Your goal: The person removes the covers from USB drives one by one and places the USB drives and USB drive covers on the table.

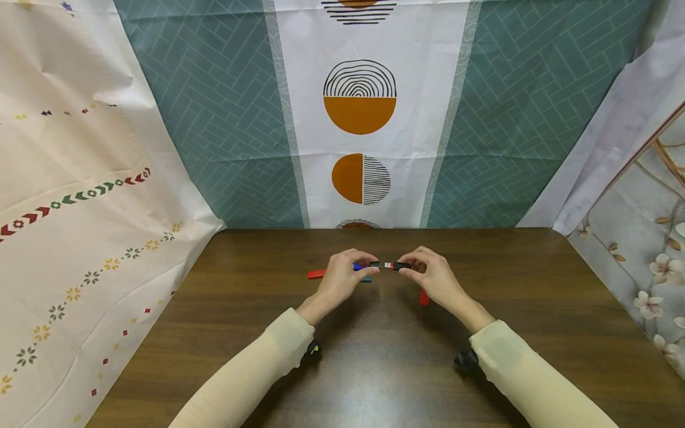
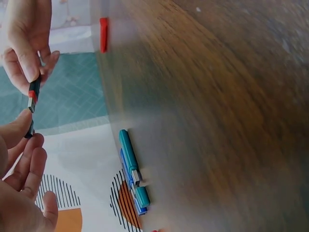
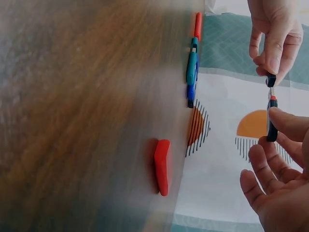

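We are seeing the right hand (image 1: 432,277) pinching a black USB stick (image 2: 34,87) and the left hand (image 1: 341,271) pinching a small black piece (image 3: 271,80), which its fingers are partly hiding.

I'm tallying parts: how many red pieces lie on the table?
2: one red piece left of the left hand, another near the right hand; others may be hidden.

No legible wording, brand or number in any of the three views. Black-and-red USB stick (image 2: 34,90): nothing readable at this size. Teal stick (image 2: 128,149) and red piece (image 3: 163,167): likewise. Black wrist device (image 1: 311,351) at left cuff: small yellow-green mark, too small to read. Left-hand cloth (image 1: 80,195): printed chevrons, decorative pattern only.
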`<state>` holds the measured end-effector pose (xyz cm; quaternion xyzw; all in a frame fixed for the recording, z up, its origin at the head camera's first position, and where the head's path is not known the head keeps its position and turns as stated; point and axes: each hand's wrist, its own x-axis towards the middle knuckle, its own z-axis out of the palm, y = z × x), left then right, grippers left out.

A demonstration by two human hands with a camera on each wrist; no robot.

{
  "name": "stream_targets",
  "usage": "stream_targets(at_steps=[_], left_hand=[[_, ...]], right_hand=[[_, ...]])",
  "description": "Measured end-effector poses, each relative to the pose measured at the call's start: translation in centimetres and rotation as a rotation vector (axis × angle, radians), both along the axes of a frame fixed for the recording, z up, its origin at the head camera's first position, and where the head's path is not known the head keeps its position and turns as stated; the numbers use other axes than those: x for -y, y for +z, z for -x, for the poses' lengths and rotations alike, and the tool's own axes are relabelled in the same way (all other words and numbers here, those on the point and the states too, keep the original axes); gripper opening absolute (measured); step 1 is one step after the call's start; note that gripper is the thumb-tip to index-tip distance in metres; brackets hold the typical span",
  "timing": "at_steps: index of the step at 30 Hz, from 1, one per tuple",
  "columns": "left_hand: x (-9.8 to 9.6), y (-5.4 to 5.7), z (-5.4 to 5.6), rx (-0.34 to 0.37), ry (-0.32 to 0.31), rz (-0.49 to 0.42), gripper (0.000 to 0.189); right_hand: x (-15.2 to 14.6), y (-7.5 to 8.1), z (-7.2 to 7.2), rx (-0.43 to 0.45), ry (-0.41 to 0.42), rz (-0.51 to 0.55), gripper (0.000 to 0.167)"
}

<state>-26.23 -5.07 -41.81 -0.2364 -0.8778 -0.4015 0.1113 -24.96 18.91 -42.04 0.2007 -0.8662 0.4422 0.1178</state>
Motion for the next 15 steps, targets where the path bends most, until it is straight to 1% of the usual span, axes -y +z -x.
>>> stream_targets(at_steps=[6, 12, 15], left_hand=[[0.1, 0.1, 0.1, 0.0, 0.011, 0.004, 0.025], [0.1, 0.3, 0.6, 0.002, 0.025, -0.009, 0.025], [0.1, 0.4, 1.0, -0.004, 0.034, -0.016, 0.023]], right_hand=[[-0.2, -0.1, 0.3, 0.007, -0.005, -0.022, 0.018], [-0.4, -0.2, 0.7, -0.008, -0.01, -0.019, 0.017], [-0.7, -0.3, 1.0, 0.004, -0.014, -0.016, 0.018]])
